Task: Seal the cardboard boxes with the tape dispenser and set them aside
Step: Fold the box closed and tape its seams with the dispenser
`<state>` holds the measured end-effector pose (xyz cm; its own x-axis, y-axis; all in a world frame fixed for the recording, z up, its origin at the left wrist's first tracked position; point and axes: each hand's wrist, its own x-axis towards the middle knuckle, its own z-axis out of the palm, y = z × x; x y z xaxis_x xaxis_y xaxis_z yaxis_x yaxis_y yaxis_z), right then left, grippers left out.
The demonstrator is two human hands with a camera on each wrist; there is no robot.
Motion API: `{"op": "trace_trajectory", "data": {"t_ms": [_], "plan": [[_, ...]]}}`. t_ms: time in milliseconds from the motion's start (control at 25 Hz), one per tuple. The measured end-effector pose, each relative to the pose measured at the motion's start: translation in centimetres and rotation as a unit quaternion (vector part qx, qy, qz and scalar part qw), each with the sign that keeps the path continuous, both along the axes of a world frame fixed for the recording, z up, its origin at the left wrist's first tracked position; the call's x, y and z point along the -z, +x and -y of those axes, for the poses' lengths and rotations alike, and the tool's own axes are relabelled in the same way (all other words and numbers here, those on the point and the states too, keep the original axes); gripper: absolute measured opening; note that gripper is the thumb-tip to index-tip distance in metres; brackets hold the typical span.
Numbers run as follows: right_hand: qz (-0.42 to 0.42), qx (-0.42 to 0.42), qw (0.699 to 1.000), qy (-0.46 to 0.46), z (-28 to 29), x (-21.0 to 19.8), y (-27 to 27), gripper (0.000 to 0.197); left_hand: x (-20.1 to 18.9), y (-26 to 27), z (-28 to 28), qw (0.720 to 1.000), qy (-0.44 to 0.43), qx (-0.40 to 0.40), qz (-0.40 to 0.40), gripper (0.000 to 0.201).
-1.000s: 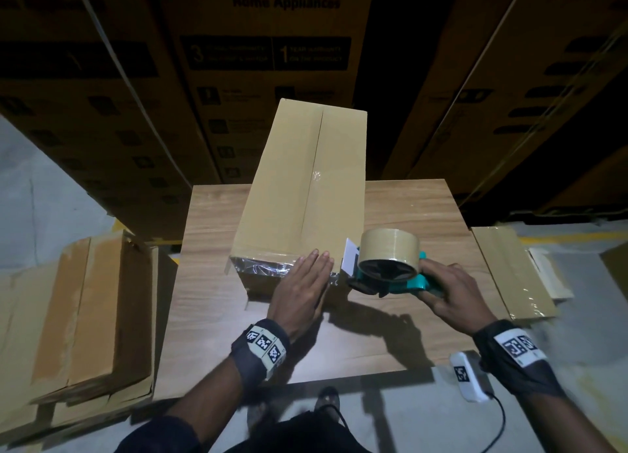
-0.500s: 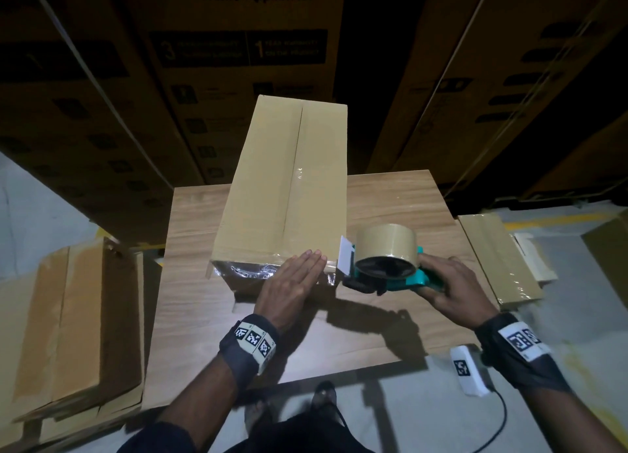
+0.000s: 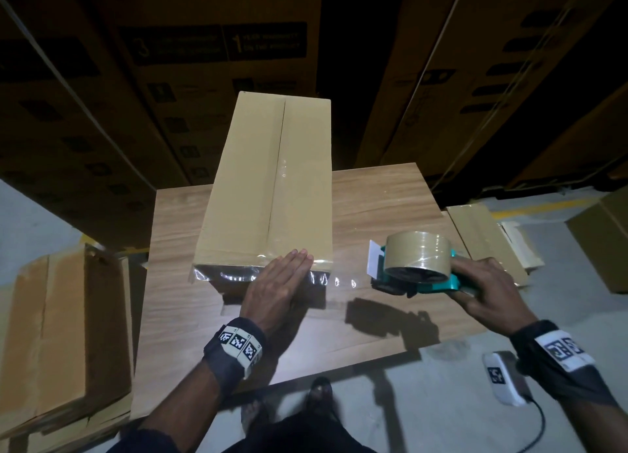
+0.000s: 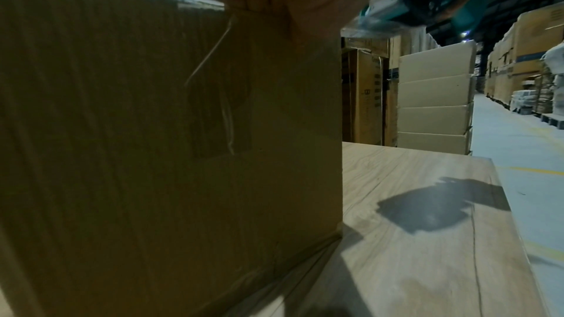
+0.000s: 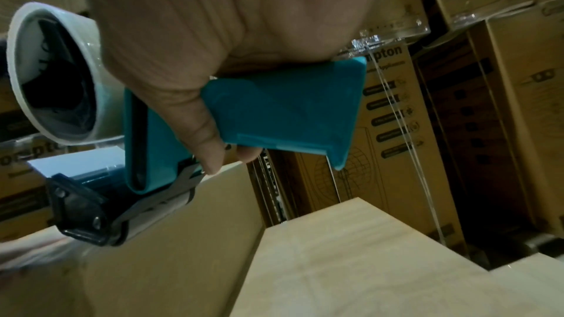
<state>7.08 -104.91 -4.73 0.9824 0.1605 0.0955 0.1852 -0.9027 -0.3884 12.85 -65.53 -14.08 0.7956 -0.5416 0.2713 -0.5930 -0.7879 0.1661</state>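
**Clear tape bridging box end to dispenser, pulled rightward**

Left hand [image 3: 277,287]: fingers straight and together, palm pressed flat over the near top edge of the cardboard box [image 3: 272,180], pinning the tape band [image 3: 224,276] that runs along that edge. It grips nothing.

Right hand [image 3: 484,286]: fingers wrapped around the teal handle of the tape dispenser [image 3: 416,265], as the right wrist view confirms. The dispenser is held above the tabletop [image 3: 373,208], just off the box's near right corner, roll uppermost, with its cutter end facing the box.

Relation governing the next move: a short span of clear tape [image 3: 343,282] stretches from the box's near right corner to the dispenser mouth, roughly parallel to the near edge of the tabletop. The box's long axis runs away from the person, from the near edge toward the far edge and past it; its centre seam follows that axis. The tape line therefore crosses the long axis at the near end. The left hand is on the box; the right hand stands clear of it to the right.

Judgement: the strip appears fully laid along this edge, so the pending action is likely severing the tape at the corner, then folding the loose tail down the right side. The left hand should hold its pressure to prevent the band lifting.

Finished boxes [image 4: 435,100] stand stacked beyond the table's far right corner.
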Motion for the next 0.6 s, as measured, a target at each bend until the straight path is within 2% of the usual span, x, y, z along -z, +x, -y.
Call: {"op": "trace_trajectory", "data": {"t_ms": [280, 440, 520, 600], "plan": [[-0.066, 0.015, 0.996, 0.051, -2.8, 8.7, 0.6, 0.068, -0.4, -0.2, 0.2, 1.000, -0.001, -0.008, -0.022, 0.098], [-0.152, 0.033, 0.984, 0.085, -5.8, 11.1, 1.1, 0.037, 0.0, -0.2, 0.0, 0.999, 0.000, -0.015, -0.038, 0.100], [-0.172, 0.016, 0.982, 0.083, -6.7, 11.4, 1.2, 0.032, 0.0, -0.4, 0.1, 0.999, -0.009, -0.021, -0.046, 0.100], [-0.177, -0.003, 0.981, 0.082, -6.8, 10.9, 1.5, 0.038, 0.0, -0.5, 0.4, 0.998, -0.020, -0.027, -0.047, 0.096]]}}
